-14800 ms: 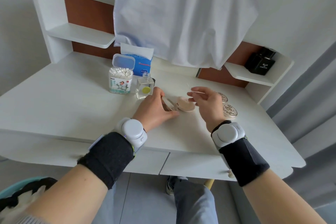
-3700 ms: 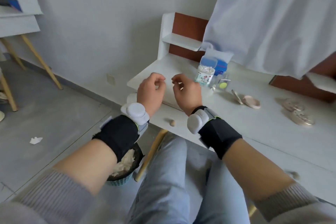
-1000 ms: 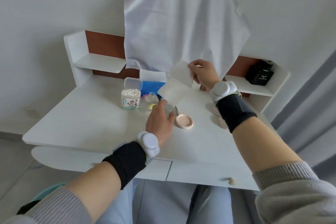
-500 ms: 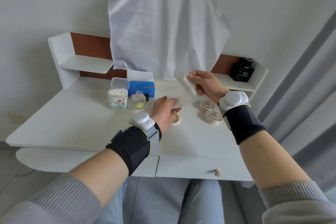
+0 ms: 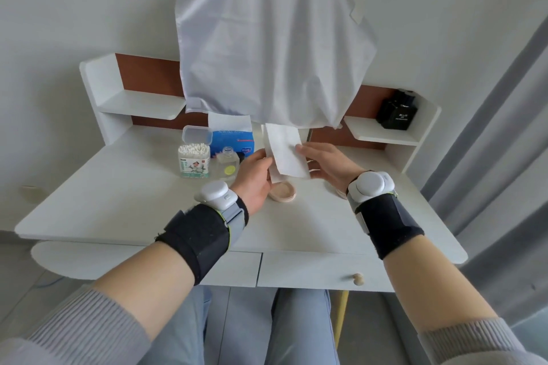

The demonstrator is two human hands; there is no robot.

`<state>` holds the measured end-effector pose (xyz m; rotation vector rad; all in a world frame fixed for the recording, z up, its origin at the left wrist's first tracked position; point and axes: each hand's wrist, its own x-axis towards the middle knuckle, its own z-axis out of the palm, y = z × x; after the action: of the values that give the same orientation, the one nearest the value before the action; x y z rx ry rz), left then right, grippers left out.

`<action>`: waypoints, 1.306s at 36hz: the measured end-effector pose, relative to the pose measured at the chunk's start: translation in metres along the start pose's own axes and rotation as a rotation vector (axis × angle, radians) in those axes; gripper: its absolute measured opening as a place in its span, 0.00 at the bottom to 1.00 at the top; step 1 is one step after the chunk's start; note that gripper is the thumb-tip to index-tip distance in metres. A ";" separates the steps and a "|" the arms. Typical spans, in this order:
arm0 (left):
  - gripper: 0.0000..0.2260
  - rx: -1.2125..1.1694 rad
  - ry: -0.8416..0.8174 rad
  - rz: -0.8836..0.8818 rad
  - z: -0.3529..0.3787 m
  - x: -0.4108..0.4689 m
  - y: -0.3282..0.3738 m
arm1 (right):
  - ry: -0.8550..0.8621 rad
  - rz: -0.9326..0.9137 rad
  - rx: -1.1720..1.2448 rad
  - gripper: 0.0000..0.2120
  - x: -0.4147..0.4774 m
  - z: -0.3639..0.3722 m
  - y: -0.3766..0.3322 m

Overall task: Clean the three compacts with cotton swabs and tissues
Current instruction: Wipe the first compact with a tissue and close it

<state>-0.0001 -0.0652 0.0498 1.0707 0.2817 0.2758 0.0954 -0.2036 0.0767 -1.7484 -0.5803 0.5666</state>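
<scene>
A white tissue [image 5: 285, 154] is held upright between my two hands above the desk. My left hand [image 5: 254, 182] pinches its left edge, and my right hand [image 5: 327, 163] holds its right edge with the thumb on the front. Just below the tissue, an open beige compact [image 5: 283, 192] lies on the white desk [image 5: 124, 201]. A sliver of another compact [image 5: 340, 192] shows behind my right wrist; the rest of it is hidden.
A cotton swab tub [image 5: 193, 160] with its lid up, a small glass bottle [image 5: 227, 165] and a blue tissue pack [image 5: 234, 139] stand at the back left. A white cloth [image 5: 267, 38] hangs over the middle. A black box [image 5: 398, 111] sits on the right shelf.
My left hand has left the compact and taken the tissue's left edge. My right hand has brought the tissue down and towards the middle, so both hands now hold it.
</scene>
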 end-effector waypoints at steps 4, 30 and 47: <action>0.09 0.014 0.004 -0.043 -0.006 0.000 0.007 | -0.002 -0.036 0.063 0.15 0.002 0.006 0.002; 0.14 0.300 -0.272 0.051 -0.026 0.009 0.020 | -0.008 -0.082 0.354 0.23 -0.003 0.000 0.016; 0.13 0.489 -0.214 0.201 -0.026 0.015 0.022 | 0.129 -0.224 0.171 0.08 0.000 0.006 0.011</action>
<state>0.0031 -0.0287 0.0564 1.6037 0.0453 0.2754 0.0924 -0.2015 0.0650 -1.5225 -0.6093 0.3333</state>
